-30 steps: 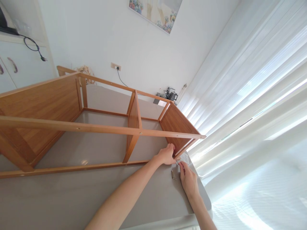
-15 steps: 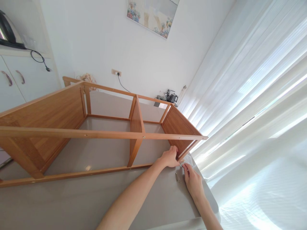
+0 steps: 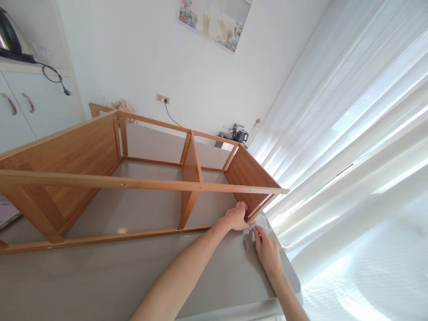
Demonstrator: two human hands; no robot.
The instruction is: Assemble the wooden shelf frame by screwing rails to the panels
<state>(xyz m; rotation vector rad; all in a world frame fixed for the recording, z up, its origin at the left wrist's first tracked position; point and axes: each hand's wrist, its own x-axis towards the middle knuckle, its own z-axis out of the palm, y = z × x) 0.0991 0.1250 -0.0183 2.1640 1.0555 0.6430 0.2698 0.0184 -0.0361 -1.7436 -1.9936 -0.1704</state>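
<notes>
A wooden shelf frame lies on its side across the grey table, with panels at both ends and a shelf board in the middle. At its lower right corner, my left hand is closed around the bottom rail where it meets the end panel. Just right of that corner, my right hand pinches a thin metal hex key, whose tip meets the rail end; the exact contact is too small to make out. A few loose screws lie on the table beside my right hand.
The table's rounded right edge runs close to my right forearm. White curtains hang beyond it. At the back stand a black kettle and a bundle of straw-coloured strands. A white cabinet is at the left.
The view has shifted slightly. Both hands stay at the same corner of the shelf frame, and the right hand's fingers have turned only a little.
</notes>
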